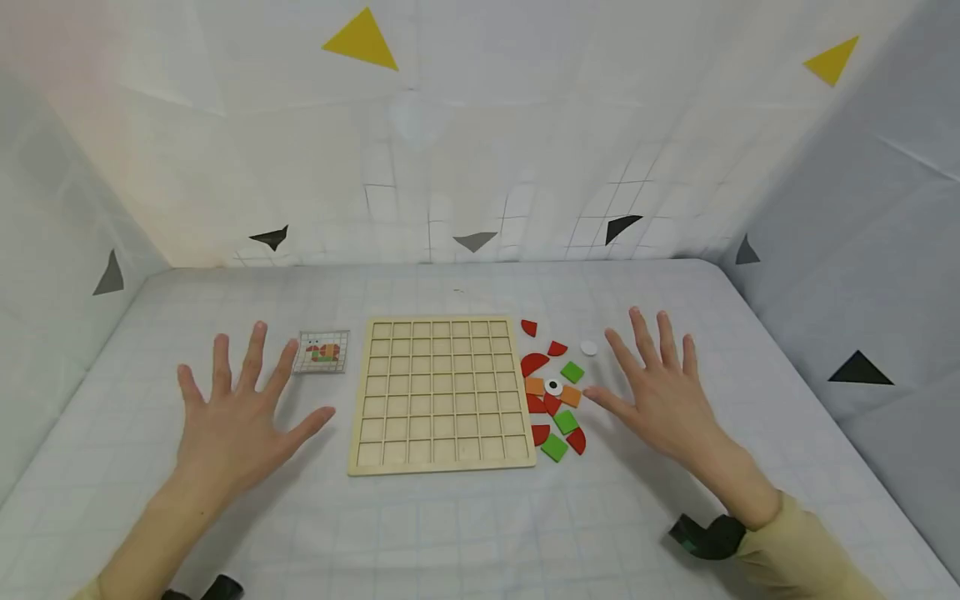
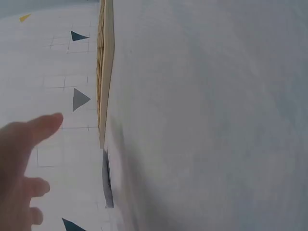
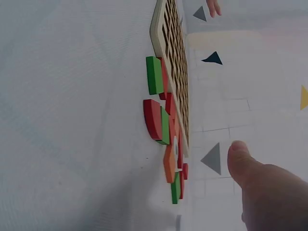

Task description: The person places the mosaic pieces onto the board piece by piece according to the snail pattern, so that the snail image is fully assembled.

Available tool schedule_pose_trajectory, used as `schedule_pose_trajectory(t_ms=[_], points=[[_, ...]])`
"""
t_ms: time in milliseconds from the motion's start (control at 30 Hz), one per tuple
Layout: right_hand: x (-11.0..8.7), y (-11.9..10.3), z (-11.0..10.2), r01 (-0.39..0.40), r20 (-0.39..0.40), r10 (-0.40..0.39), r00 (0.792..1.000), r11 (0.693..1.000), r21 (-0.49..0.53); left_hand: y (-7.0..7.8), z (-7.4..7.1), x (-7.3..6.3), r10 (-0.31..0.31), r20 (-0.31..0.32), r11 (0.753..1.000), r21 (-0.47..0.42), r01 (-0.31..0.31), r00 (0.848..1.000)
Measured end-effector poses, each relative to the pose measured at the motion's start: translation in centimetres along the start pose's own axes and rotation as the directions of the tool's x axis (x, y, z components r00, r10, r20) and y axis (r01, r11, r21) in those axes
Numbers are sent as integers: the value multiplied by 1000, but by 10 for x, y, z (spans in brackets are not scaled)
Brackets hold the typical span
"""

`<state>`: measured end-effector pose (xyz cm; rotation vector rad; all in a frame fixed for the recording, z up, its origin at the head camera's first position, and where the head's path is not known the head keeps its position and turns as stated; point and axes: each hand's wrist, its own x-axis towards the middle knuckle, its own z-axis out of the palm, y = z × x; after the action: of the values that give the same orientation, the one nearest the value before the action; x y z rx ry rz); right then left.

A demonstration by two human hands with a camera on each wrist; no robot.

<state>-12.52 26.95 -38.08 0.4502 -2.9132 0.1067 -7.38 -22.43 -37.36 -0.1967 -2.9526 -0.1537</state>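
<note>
My left hand is spread wide over the table, left of a wooden grid board, holding nothing. Beside its fingertips lies a small picture card with a red, orange and green figure on a grid. On the other side, my right hand hovers with fingers stretched apart, its thumb close to an orange square. Loose flat pieces lie along the board's right edge: red quarter rounds, a red half round, green squares, an eye disc and a white disc. The board's cells hold no pieces.
A pale gridded cloth covers the table. White sheets form a back wall and sides, marked with yellow triangles and dark ones. A black strap sits at the right wrist by a tan sleeve.
</note>
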Motion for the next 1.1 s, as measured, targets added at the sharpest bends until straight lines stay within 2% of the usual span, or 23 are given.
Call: schedule_pose_trajectory(t_ms=[133,233,367,500,767,900,1100], points=[[5,-3,5,30,-4,-30,1000,997,70,9,1,1,42,96,994,-105,-32,995],[10,-5,11,73,-44,-67,997,984,165,17,2,2,75,194,975,-220,-32,978],[18,-7,22,130,-115,-97,989,937,324,25,4,5,95,311,932,-363,26,946],[25,-10,31,155,-155,-95,983,883,444,30,9,5,114,371,896,-440,67,922],[41,-17,42,181,-157,-106,982,766,617,29,19,5,189,354,861,-508,19,916],[49,-23,46,185,-142,-122,982,749,637,29,24,4,199,351,852,-523,15,915],[57,-27,55,188,-122,-144,982,752,632,29,27,3,200,336,854,-520,4,921]])
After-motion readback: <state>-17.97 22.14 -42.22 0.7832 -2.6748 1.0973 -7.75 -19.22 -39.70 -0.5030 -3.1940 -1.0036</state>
